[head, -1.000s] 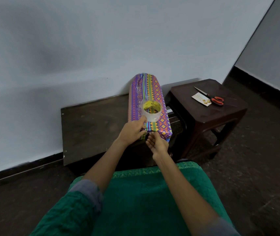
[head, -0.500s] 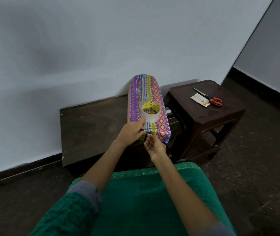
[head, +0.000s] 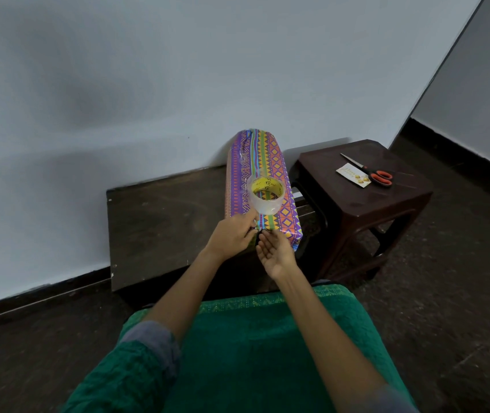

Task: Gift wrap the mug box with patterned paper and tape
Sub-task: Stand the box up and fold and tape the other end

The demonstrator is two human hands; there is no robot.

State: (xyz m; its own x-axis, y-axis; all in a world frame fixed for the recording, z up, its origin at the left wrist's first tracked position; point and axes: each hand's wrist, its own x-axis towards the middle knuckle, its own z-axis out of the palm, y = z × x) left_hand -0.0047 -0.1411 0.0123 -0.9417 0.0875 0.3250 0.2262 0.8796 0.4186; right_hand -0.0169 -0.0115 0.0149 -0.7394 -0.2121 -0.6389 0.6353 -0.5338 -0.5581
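Observation:
The mug box (head: pixel 263 177), wrapped in purple, orange and green patterned paper, lies lengthwise on a low dark table (head: pixel 163 225). A roll of clear tape (head: pixel 266 196) with a yellow core stands on the box's top, near its front end. My left hand (head: pixel 233 235) is curled at the front left corner of the box, thumb by the roll, and appears to pinch a strip of tape leading from it. My right hand (head: pixel 275 253) is palm up with straight fingers touching the box's near end face.
A dark brown stool (head: pixel 365 198) stands right of the table, carrying orange-handled scissors (head: pixel 371 172) and a small card (head: pixel 352 174). The wall runs behind the table. My green-clad lap fills the foreground; dark floor lies all round.
My right hand has turned a little more palm up under the box's end. My left hand and the tape roll stay where they were.

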